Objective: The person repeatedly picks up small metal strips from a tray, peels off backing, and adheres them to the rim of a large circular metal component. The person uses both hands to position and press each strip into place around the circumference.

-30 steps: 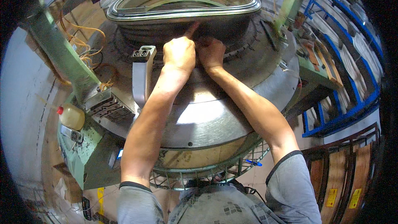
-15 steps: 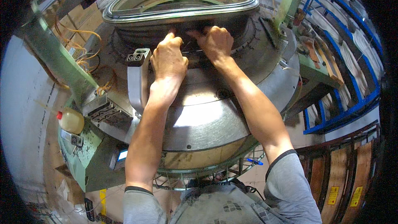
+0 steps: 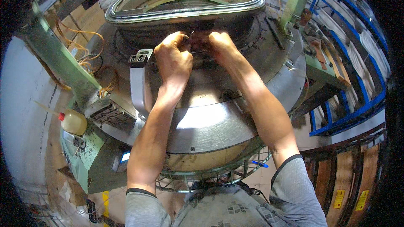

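Note:
Both hands work close together at the dark side of a round metal drum [image 3: 141, 31], just below its shiny rim. My left hand [image 3: 173, 59] is closed, thumb and fingers drawn together near a thin, short sliver [image 3: 192, 33] that I cannot identify. Opposite it, my right hand [image 3: 222, 46] is curled with its fingers pointing left. Its fingertips are blurred and dark against the drum, so what they pinch is hidden. Beneath both wrists spreads the broad, shiny metal ring plate [image 3: 210, 122] of the machine. Beside my left forearm stands a curved metal bracket [image 3: 140, 86].
Green uprights [image 3: 63, 54] flank the machine, with orange cables [image 3: 86, 61] by the left one. A plastic bottle with a red cap [image 3: 74, 123] sits at the left edge. To the right are a blue rack [image 3: 345, 128] and wooden panels [image 3: 341, 172].
My right hand has turned and dropped slightly, its fingers now blurred. My left hand has shifted slightly down. A thin sliver now shows between the hands.

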The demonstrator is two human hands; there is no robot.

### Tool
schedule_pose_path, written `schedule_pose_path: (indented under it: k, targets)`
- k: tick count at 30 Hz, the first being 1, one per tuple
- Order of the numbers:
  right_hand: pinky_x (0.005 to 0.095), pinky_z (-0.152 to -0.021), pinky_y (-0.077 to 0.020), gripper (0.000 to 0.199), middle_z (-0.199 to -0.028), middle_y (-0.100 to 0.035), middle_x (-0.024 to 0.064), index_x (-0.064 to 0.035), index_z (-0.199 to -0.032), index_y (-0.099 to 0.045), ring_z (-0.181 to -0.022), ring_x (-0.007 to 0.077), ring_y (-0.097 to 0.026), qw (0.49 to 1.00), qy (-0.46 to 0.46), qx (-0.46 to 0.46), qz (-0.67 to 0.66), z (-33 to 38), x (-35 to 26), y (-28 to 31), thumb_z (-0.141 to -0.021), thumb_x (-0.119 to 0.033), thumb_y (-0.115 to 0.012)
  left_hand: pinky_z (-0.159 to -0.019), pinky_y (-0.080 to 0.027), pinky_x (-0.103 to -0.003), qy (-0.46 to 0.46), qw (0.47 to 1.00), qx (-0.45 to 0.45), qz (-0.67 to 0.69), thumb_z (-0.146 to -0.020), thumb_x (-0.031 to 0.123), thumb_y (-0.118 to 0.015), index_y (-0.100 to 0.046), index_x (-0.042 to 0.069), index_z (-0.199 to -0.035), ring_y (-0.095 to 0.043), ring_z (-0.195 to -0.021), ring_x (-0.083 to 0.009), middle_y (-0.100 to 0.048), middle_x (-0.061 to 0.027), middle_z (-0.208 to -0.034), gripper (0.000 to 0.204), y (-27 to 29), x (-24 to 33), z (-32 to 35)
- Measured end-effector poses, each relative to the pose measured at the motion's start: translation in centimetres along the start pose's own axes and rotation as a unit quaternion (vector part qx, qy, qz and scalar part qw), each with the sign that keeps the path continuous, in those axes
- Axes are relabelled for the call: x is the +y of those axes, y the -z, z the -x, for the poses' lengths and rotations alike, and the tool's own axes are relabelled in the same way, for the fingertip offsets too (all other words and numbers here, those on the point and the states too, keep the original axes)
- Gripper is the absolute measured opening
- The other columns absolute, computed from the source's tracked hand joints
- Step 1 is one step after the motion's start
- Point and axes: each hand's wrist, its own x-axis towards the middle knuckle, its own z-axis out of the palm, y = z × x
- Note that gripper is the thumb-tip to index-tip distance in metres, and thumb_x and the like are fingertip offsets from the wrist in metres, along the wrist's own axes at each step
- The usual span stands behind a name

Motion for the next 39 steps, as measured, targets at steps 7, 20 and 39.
schedule_pose_path:
  k: [7, 20, 39]
  targets:
    - [0.0259, -0.064, -0.0505, 0.023, -0.095, -0.074, 0.0086, 0.0012, -0.111, -0.072, -0.072, 0.0128, -0.064, 0.993, 0.071, -0.038, 0.086, 0.8, -0.9, 0.3, -0.096, -0.015, -0.064, -0.076, -0.055, -0.031, 0.001, 0.999, 0.032, 0.042, -0.076, -0.004, -0.069, -0.075, 0.0, -0.096, -0.073, -0.079, -0.0194, -0.076, -0.0129, -0.088, 0.021, -0.8, -0.8, 0.4]
    - [0.0285, -0.065, -0.055, 0.017, -0.077, -0.075, 0.0119, -0.0033, -0.095, -0.078, -0.067, 0.0102, -0.067, 0.908, 0.182, -0.104, 0.362, 3.7, 1.7, 3.9, -0.08, -0.012, -0.077, -0.078, -0.055, -0.027, 0.252, 0.875, -0.099, 0.401, -0.078, -0.009, -0.076, -0.073, 0.001, -0.09, -0.066, -0.08, -0.0126, -0.073, -0.0065, -0.089, 0.016, -2.0, -1.9, 0.8]
    - [0.0255, -0.059, -0.0504, 0.022, -0.082, -0.075, 0.0077, 0.0011, -0.1, -0.075, -0.065, 0.0116, -0.065, 0.814, 0.205, -0.038, 0.542, 8.4, -4.0, 3.5, -0.089, -0.018, -0.076, -0.069, -0.056, -0.027, 0.302, 0.844, -0.115, 0.428, -0.079, -0.002, -0.08, -0.072, 0.001, -0.089, -0.068, -0.074, -0.0156, -0.073, -0.0077, -0.085, 0.013, -1.4, -1.2, 0.1]
